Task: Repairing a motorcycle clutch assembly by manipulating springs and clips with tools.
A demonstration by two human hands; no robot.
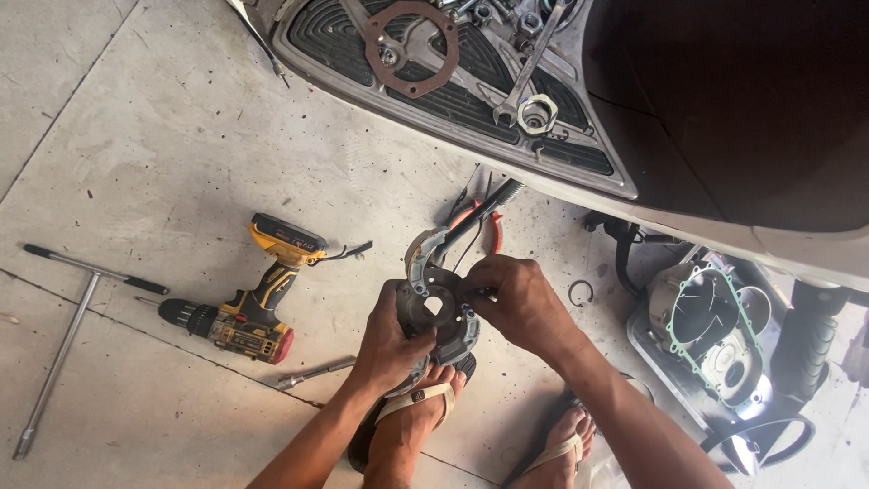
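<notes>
A round metal clutch assembly [441,306] with curved shoes rests over my left sandalled foot [412,426]. My left hand [389,342] grips its lower left rim. My right hand [516,299] pinches a small part at its right side; what sits between the fingers is too small to tell. A dark rod tool with a spring [480,217] lies just behind the assembly.
A yellow and black cordless drill [249,303] lies on the concrete to the left, with a T-handle wrench [68,326] further left and a socket extension [312,373] nearby. A scooter footboard [453,81] holds a gasket and spanners. An engine cover [715,330] sits in a tray at right.
</notes>
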